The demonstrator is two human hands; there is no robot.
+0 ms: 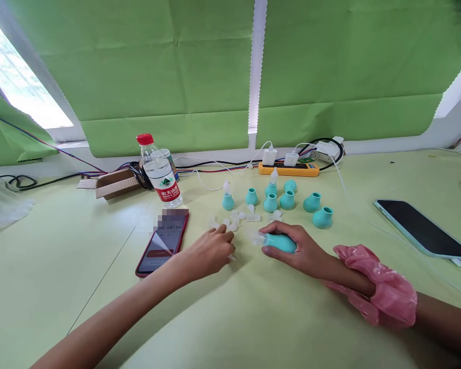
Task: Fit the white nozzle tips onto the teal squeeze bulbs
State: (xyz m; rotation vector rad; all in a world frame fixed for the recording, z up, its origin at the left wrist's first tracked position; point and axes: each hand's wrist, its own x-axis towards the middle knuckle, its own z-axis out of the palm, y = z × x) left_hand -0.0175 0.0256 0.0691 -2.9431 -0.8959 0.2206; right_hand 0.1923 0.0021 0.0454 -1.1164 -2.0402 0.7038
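My right hand (297, 248) is wrapped around a teal squeeze bulb (279, 243), which lies on its side with a clear nozzle piece (256, 238) at its left end. To the left, my left hand (215, 250) has its fingers curled down at the near edge of a scatter of small translucent plastic pieces (233, 220). A whitish bit (231, 257) shows below its fingers; what the fingertips hold is hidden. Several teal bulbs stand behind, including an open-necked bulb (270, 203). A bulb with a clear tip (227, 197) stands at the left of that group.
A phone with a running timer (163, 243) lies left of my left hand. Behind it stand a water bottle (161, 174) and a cardboard box (117, 184). An orange power strip (288, 169) sits at the back. Another phone (424, 228) with a white cable lies right.
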